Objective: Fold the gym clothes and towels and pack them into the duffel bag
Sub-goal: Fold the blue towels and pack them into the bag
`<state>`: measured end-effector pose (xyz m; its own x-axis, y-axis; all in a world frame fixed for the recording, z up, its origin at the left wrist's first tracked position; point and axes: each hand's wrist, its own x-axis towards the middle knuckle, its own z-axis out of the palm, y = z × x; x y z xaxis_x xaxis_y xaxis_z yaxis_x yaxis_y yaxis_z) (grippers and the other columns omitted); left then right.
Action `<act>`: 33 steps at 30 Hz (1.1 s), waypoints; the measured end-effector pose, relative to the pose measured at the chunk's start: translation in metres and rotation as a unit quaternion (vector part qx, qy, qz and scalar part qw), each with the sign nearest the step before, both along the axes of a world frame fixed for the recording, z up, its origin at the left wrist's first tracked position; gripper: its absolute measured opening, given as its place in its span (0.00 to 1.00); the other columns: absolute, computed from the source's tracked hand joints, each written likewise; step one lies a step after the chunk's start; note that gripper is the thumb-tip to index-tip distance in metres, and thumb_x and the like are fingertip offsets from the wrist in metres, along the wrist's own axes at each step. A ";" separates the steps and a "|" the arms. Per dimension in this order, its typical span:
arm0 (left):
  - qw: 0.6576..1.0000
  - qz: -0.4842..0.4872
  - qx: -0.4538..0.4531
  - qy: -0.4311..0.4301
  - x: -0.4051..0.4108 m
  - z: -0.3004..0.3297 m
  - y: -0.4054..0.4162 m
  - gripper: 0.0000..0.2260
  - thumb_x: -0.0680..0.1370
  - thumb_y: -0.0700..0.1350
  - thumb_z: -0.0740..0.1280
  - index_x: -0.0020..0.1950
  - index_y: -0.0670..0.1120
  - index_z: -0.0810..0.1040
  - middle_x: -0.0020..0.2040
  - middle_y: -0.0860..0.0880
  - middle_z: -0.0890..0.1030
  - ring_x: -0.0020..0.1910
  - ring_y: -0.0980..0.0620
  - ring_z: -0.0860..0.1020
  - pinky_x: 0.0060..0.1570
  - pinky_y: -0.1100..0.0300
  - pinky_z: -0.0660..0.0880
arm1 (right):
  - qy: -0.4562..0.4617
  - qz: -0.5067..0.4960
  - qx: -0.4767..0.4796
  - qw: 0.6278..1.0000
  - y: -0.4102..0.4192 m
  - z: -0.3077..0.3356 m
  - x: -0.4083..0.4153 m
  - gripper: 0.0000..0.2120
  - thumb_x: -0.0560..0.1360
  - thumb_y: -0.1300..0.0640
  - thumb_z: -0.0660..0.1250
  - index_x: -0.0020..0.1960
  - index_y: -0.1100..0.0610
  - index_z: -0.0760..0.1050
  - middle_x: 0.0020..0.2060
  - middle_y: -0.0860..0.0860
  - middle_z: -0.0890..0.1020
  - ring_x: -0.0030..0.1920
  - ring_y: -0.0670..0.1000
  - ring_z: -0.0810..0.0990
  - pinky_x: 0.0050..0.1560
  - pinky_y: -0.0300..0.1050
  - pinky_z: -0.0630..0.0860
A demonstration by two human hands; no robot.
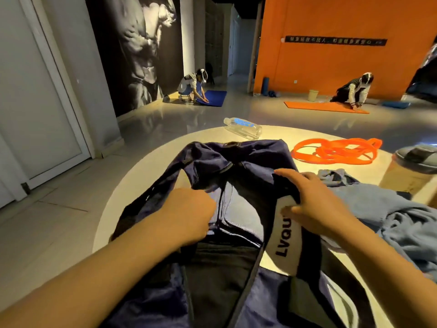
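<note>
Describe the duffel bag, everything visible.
The duffel bag is dark navy, soft fabric, lying open on the round table with a dark interior showing. A white strap pad reading LVQU crosses its right side. The left hand grips its left opening edge; the right hand holds the strap. Blue clothes lie beside it.

navy duffel bag (236, 159) open on table, blue clothes (387, 209) crumpled beside

— What colour is the duffel bag (238, 162)?
— Navy, with a black lining and a white strap pad (286, 235) lettered in dark navy.
— And beside it?
— Pale blue clothes (390, 214), bright orange bands (335, 151), a clear bottle (243, 127) with a blue label, all on a cream round table (132, 185).
— Farther off?
— An orange wall (331, 67), a blue mat (214, 98), an orange mat (324, 107).
</note>
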<state>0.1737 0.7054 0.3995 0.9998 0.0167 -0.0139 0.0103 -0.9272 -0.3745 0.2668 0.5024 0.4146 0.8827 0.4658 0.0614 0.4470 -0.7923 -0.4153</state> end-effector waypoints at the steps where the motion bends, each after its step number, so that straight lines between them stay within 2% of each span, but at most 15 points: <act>1: 1.000 0.009 -0.006 -0.002 0.000 -0.002 0.001 0.08 0.80 0.50 0.61 0.54 0.47 0.74 0.55 0.46 0.77 0.54 0.44 0.76 0.40 0.56 0.65 | 0.015 0.009 0.027 0.999 0.000 0.003 0.002 0.32 0.73 0.63 0.68 0.71 0.41 0.62 0.65 0.54 0.66 0.62 0.60 0.73 0.50 0.50 0.77; 3: 0.998 0.021 -0.055 -0.035 0.002 -0.001 0.008 0.09 0.79 0.50 0.62 0.55 0.49 0.77 0.55 0.47 0.79 0.54 0.45 0.77 0.42 0.55 0.71 | 0.009 0.013 0.065 0.998 -0.003 0.016 0.007 0.29 0.73 0.66 0.66 0.69 0.46 0.67 0.62 0.55 0.70 0.60 0.60 0.74 0.49 0.51 0.76; 6: 0.976 0.032 -0.194 -0.091 -0.005 0.006 0.017 0.08 0.79 0.51 0.64 0.55 0.53 0.80 0.54 0.52 0.81 0.54 0.49 0.77 0.49 0.57 0.74 | -0.026 0.016 0.103 0.994 -0.007 0.048 0.008 0.22 0.71 0.70 0.65 0.61 0.53 0.75 0.56 0.56 0.75 0.55 0.59 0.76 0.48 0.53 0.77; 9: 0.954 0.033 -0.292 -0.061 -0.016 0.007 0.027 0.04 0.77 0.51 0.68 0.50 0.55 0.81 0.49 0.57 0.82 0.51 0.56 0.78 0.50 0.59 0.74 | -0.005 0.040 0.087 0.995 -0.007 0.066 0.006 0.17 0.71 0.71 0.64 0.55 0.56 0.77 0.48 0.54 0.78 0.45 0.55 0.79 0.47 0.56 0.79; 12: 0.954 0.025 -0.299 0.011 -0.020 0.008 0.027 0.06 0.77 0.52 0.66 0.51 0.56 0.82 0.50 0.59 0.82 0.49 0.60 0.78 0.53 0.58 0.75 | 0.008 0.056 0.088 0.995 -0.003 0.068 0.006 0.16 0.71 0.71 0.64 0.53 0.55 0.77 0.41 0.49 0.77 0.39 0.47 0.77 0.45 0.54 0.79; 15: 0.925 -0.025 -0.374 -0.058 -0.005 0.020 0.011 0.10 0.79 0.51 0.63 0.58 0.54 0.81 0.56 0.57 0.81 0.53 0.60 0.77 0.57 0.60 0.74 | 0.025 0.057 0.112 0.992 0.000 0.069 0.007 0.18 0.72 0.70 0.64 0.50 0.47 0.72 0.39 0.44 0.76 0.39 0.46 0.77 0.42 0.48 0.78; 17: 0.924 -0.051 -0.372 -0.073 0.018 0.018 -0.003 0.17 0.80 0.54 0.60 0.67 0.53 0.74 0.65 0.53 0.75 0.63 0.54 0.73 0.63 0.55 0.70 | 0.023 0.055 0.122 0.991 0.000 0.068 0.007 0.20 0.72 0.70 0.63 0.50 0.45 0.71 0.40 0.45 0.76 0.42 0.50 0.78 0.44 0.50 0.79; 19: 0.953 -0.026 -0.303 0.009 0.040 0.002 -0.018 0.23 0.81 0.57 0.56 0.72 0.48 0.67 0.71 0.46 0.67 0.69 0.44 0.66 0.67 0.48 0.66 | 0.017 0.051 0.133 0.990 0.000 0.069 0.005 0.21 0.71 0.71 0.63 0.47 0.43 0.72 0.40 0.46 0.77 0.46 0.54 0.79 0.49 0.56 0.79; 21: 0.966 0.066 -0.228 0.100 0.055 -0.018 -0.029 0.24 0.81 0.55 0.54 0.72 0.41 0.65 0.73 0.39 0.63 0.72 0.36 0.59 0.68 0.43 0.60 | 0.014 0.045 0.142 0.989 -0.003 0.072 0.006 0.22 0.70 0.71 0.62 0.46 0.42 0.73 0.40 0.47 0.79 0.45 0.55 0.80 0.49 0.58 0.79; 24: 0.951 0.139 -0.248 0.119 0.062 -0.030 -0.032 0.24 0.80 0.51 0.55 0.70 0.36 0.67 0.73 0.35 0.64 0.73 0.35 0.57 0.69 0.45 0.58 | 0.028 0.039 0.140 0.989 -0.008 0.081 0.010 0.23 0.70 0.71 0.62 0.48 0.42 0.75 0.42 0.49 0.81 0.45 0.55 0.81 0.47 0.55 0.80; 27: 0.937 0.166 -0.279 0.126 0.062 -0.030 -0.025 0.24 0.80 0.51 0.54 0.69 0.34 0.68 0.72 0.34 0.65 0.72 0.34 0.59 0.71 0.47 0.60 | 0.046 0.041 0.134 0.989 -0.007 0.093 0.015 0.24 0.69 0.72 0.62 0.46 0.41 0.77 0.45 0.54 0.83 0.47 0.58 0.82 0.50 0.59 0.80; 30: 0.919 0.208 -0.306 0.138 0.060 -0.026 -0.021 0.19 0.80 0.44 0.55 0.64 0.31 0.71 0.68 0.33 0.70 0.67 0.34 0.67 0.68 0.46 0.64 | 0.054 0.052 0.135 0.988 -0.001 0.102 0.016 0.23 0.70 0.72 0.62 0.46 0.42 0.76 0.45 0.56 0.83 0.47 0.59 0.82 0.51 0.61 0.80; 33: 0.944 0.162 -0.266 0.108 0.057 -0.014 -0.030 0.15 0.79 0.42 0.59 0.61 0.35 0.74 0.64 0.36 0.73 0.64 0.37 0.71 0.63 0.48 0.68 | 0.052 0.067 0.127 0.988 0.005 0.100 0.016 0.21 0.71 0.72 0.61 0.46 0.45 0.77 0.43 0.54 0.82 0.46 0.57 0.82 0.49 0.57 0.80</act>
<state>0.2304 0.6757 0.3857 0.9162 0.2540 -0.3100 0.3020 -0.9461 0.1171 0.2831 0.5072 0.5141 0.8222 0.5596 0.1040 0.4852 -0.5935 -0.6422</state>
